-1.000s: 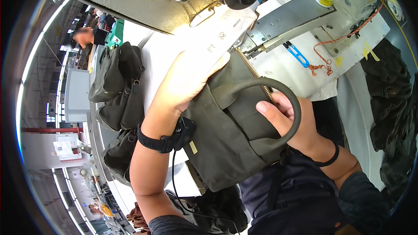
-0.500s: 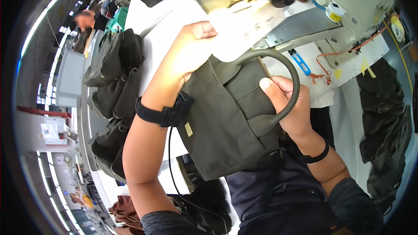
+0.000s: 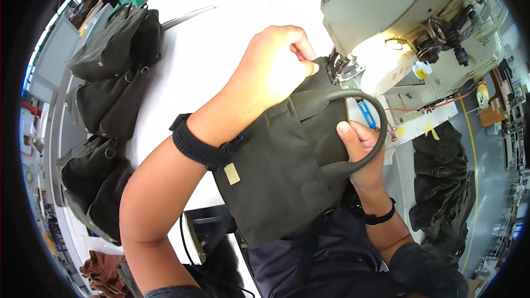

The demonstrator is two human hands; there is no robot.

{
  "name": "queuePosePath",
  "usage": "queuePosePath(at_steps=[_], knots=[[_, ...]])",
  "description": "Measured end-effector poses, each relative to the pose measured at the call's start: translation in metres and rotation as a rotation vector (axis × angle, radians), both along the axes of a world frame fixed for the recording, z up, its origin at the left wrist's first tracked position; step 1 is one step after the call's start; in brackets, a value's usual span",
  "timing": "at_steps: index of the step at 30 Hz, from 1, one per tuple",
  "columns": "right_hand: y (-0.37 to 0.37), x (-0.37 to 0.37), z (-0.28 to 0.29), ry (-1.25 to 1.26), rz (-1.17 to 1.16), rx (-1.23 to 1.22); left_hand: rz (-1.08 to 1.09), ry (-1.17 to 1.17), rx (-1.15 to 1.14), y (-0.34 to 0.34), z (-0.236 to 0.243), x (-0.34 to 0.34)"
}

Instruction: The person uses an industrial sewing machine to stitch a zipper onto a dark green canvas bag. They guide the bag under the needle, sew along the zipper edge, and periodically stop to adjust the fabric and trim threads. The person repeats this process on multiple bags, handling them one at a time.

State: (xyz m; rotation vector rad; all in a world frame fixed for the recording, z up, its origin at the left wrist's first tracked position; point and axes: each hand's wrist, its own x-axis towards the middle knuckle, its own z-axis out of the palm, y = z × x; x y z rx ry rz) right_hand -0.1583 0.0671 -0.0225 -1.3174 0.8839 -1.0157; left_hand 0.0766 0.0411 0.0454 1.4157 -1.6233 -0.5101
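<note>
While the finished dark olive bags (image 3: 113,72) lay heaped along the left edge of the white table (image 3: 210,49), well apart from my work, I was at the feeding step: one more olive bag (image 3: 287,171) sat between my body and the sewing machine (image 3: 408,16), its top edge pushed up to the needle area under the machine's lamp. My left hand (image 3: 276,69), with a black wristband (image 3: 201,146) on the forearm, was curled into a loose fist on the bag's upper corner, knuckles up and thumb pressing the fabric down just beside the presser foot (image 3: 337,66); it gripped nothing but the cloth. Further right, my right hand (image 3: 361,154) was closed around the lower part of the bag's rounded loop handle (image 3: 372,127), thumb laid over it, holding the loop clear of the zip (image 3: 346,113). A black band (image 3: 381,218) circled that wrist. To my judgement, the next move called for steady guiding of the seam line under the needle, both hands keeping the panel flat and the handle out of the way. More dark fabric (image 3: 441,187) hung at the far right, beside the table
</note>
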Motion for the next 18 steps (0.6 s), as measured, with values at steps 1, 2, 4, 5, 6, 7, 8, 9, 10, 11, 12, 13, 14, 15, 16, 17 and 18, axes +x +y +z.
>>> queuePosePath(at_steps=[1, 2, 4, 5, 6, 7, 8, 9, 10, 11, 12, 13, 14, 15, 16, 17, 18], knots=[[-0.001, -0.002, -0.001, 0.018, 0.013, -0.015, -0.006, 0.006, -0.001, 0.0, 0.0, 0.0], [-0.003, -0.005, -0.006, 0.033, 0.03, -0.029, -0.009, 0.009, -0.001, 0.002, 0.001, -0.001], [-0.006, -0.009, -0.007, 0.055, 0.049, -0.041, -0.013, 0.034, 0.009, 0.001, 0.004, -0.004], [-0.005, -0.006, -0.006, 0.038, 0.038, -0.018, 0.005, 0.016, 0.023, 0.002, 0.005, -0.004], [-0.004, -0.001, -0.004, 0.022, 0.027, 0.006, 0.024, -0.002, 0.038, 0.003, 0.005, -0.004], [-0.004, 0.003, -0.002, 0.007, 0.016, 0.03, 0.043, -0.018, 0.053, 0.002, 0.005, -0.004], [-0.001, 0.005, -0.003, 0.007, 0.021, 0.017, 0.011, 0.028, 0.113, 0.003, 0.002, -0.001], [0.0, 0.005, -0.003, 0.015, 0.016, 0.009, -0.033, 0.083, 0.176, -0.003, -0.004, 0.0], [0.0, 0.005, -0.003, 0.024, 0.012, 0.001, -0.076, 0.138, 0.24, -0.009, -0.008, 0.001], [0.0, 0.001, -0.006, 0.056, 0.006, -0.053, -0.081, 0.146, 0.315, -0.014, -0.007, 0.001], [-0.002, -0.005, -0.01, 0.091, 0.003, -0.105, -0.06, 0.161, 0.315, -0.014, -0.004, -0.002], [-0.003, -0.01, -0.012, 0.126, 0.001, -0.157, -0.039, 0.177, 0.315, -0.014, -0.001, -0.005], [-0.001, -0.011, -0.01, 0.125, -0.005, -0.215, -0.032, 0.169, 0.331, -0.015, 0.001, -0.005], [0.004, -0.009, -0.007, 0.099, -0.014, -0.196, -0.023, 0.153, 0.342, -0.017, 0.001, -0.001], [0.005, -0.014, -0.007, 0.119, 0.014, -0.237, -0.022, 0.084, 0.325, -0.017, -0.001, 0.0], [0.007, -0.022, -0.007, 0.141, 0.033, -0.275, -0.036, 0.054, 0.326, -0.023, -0.002, -0.001], [0.013, -0.027, -0.004, 0.121, 0.037, -0.209, -0.04, 0.087, 0.37, -0.022, -0.002, -0.001]])
